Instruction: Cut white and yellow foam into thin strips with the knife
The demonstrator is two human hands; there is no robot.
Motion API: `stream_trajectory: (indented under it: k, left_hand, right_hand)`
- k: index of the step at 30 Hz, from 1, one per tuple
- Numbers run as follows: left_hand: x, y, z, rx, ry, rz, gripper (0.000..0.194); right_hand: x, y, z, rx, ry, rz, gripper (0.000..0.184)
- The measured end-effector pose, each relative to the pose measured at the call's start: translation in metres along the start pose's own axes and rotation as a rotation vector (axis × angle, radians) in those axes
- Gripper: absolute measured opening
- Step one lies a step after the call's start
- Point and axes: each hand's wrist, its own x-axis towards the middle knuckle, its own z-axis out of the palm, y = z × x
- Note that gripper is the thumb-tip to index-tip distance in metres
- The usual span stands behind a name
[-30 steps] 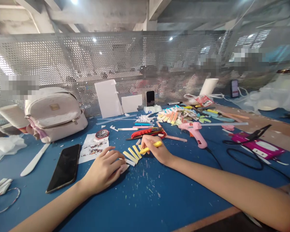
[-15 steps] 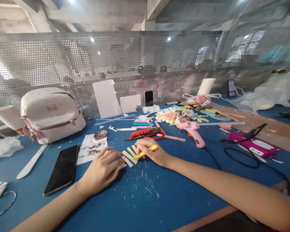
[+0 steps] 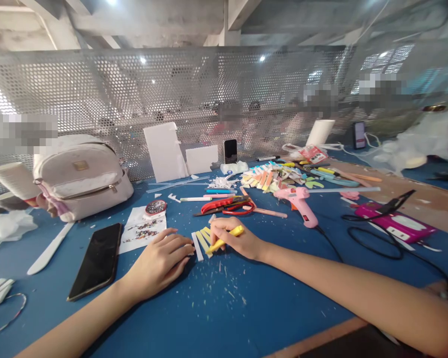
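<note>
My right hand (image 3: 239, 239) is closed around a thick yellow marker (image 3: 226, 238). The marker's lower end touches, or hovers just over, several short yellow strips (image 3: 204, 237) fanned out on the blue table. A white strip (image 3: 198, 247) lies at the left side of the fan. My left hand (image 3: 167, 258) rests on the table with its fingers stretched out, holding nothing, its fingertips close beside the white strip. Part of the fan is hidden behind my right fingers. Pale crumbs are scattered in front of both hands.
Red-handled scissors (image 3: 218, 205), several pens and a pink glue gun (image 3: 300, 204) lie beyond my hands. Behind is a pile of coloured strips (image 3: 271, 176). A black phone (image 3: 97, 261), paper with beads (image 3: 144, 231) and a backpack (image 3: 84, 176) are left; a magenta power strip (image 3: 395, 223) is right.
The white strip has turned more upright and now lies closer to the yellow ones, which stand tighter together. My left fingertips have shifted slightly; my right hand still holds the marker.
</note>
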Motion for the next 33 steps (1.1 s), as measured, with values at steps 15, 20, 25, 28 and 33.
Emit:
stream_trajectory:
  k: [15, 20, 25, 28, 33]
  left_hand:
    - [0.0016, 0.0033, -0.0037, -0.106, -0.074, 0.075, 0.028]
    - [0.0012, 0.0029, -0.0031, -0.087, -0.096, 0.061, 0.031]
    - [0.0016, 0.0030, -0.0034, -0.073, -0.108, 0.057, 0.032]
    - [0.0015, 0.0026, -0.0035, -0.073, -0.105, 0.060, 0.032]
    - [0.0018, 0.0026, -0.0039, -0.078, -0.096, 0.061, 0.032]
  right_hand:
    - [0.0015, -0.0080, 0.0042, 0.086, 0.067, 0.096, 0.041]
    - [0.0021, -0.0077, 0.0066, 0.056, 0.081, 0.113, 0.040]
    - [0.0038, -0.0057, 0.0050, -0.067, 0.094, 0.077, 0.029]
    - [0.0045, -0.0030, 0.0046, -0.163, 0.089, 0.044, 0.021]
    - [0.0041, -0.0009, 0.0060, -0.271, 0.049, 0.010, 0.015]
